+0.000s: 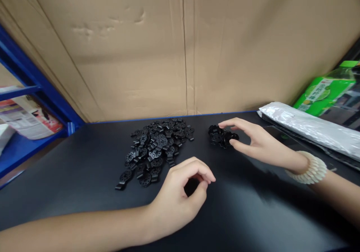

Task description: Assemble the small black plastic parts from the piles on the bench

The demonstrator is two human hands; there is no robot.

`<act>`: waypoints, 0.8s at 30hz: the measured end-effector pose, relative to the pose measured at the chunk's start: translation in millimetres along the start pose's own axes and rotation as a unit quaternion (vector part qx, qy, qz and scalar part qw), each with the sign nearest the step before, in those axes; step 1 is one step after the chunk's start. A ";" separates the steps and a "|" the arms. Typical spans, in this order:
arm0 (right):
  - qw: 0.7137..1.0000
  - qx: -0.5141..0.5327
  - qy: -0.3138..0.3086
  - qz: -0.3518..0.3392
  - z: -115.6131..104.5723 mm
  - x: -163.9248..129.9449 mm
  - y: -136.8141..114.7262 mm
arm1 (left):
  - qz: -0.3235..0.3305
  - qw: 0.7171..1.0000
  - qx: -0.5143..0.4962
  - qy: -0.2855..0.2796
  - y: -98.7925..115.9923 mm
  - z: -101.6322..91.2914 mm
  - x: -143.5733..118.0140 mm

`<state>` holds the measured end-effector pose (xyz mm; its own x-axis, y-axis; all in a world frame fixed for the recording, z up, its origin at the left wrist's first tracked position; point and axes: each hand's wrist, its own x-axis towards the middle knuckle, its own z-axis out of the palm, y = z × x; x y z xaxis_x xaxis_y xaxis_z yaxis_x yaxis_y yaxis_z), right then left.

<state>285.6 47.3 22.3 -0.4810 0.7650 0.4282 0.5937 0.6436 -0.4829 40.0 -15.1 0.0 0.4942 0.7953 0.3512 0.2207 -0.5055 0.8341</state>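
Observation:
My left hand (pixel 182 195) is curled above the black tabletop, with its fingertips and thumb brought together near the middle. What it pinches, if anything, is hidden; a dark gap shows inside the curl. Behind it and to the left lies a large heap of black plastic parts (pixel 161 141), each with a round perforated disc and a short clip-like tab. My right hand (pixel 250 137) reaches in from the right, thumb and fingers spread apart. Its fingertips are at the edge of a smaller cluster of black parts (pixel 222 136); whether they touch it I cannot tell.
A cardboard wall (pixel 135 57) rises behind the black tabletop (pixel 84 162). On the right lie a silvery plastic package (pixel 309 126) and a green-labelled bottle (pixel 323 92). A blue metal rack (pixel 47 98) with printed packaging (pixel 28 119) stands on the left.

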 end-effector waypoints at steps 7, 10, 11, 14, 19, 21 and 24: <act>0.997 0.059 -0.010 -0.047 18.9 -7.3 -26.4 | 0.151 0.974 0.152 -0.070 21.7 -29.6 -14.3; 0.993 0.086 -0.032 -0.070 28.6 -12.0 -31.0 | 0.138 0.951 0.274 -0.033 13.4 -63.4 -31.1; 0.992 0.096 -0.034 -0.072 31.9 -13.5 -31.7 | 0.116 0.941 0.318 -0.005 7.3 -76.7 -37.9; 0.988 0.124 -0.041 -0.077 42.4 -17.4 -33.1 | 0.023 0.912 0.409 0.023 -14.7 -116.9 -57.2; 0.983 0.156 -0.082 -0.059 57.4 -20.0 -35.4 | -0.055 0.898 0.432 -0.068 -42.2 -155.2 -64.3; 0.983 0.154 -0.091 -0.050 60.1 -19.7 -35.9 | -0.054 0.898 0.425 -0.097 -48.6 -157.5 -56.7; 0.984 0.151 -0.089 -0.032 60.7 -18.0 -35.9 | -0.054 0.899 0.417 -0.123 -55.5 -154.3 -42.0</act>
<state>233.8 11.8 -14.5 -0.6321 0.6971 0.3384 0.3530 0.6478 -0.6751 -122.7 31.2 4.6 0.5805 0.8086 0.0962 0.7818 -0.5865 0.2120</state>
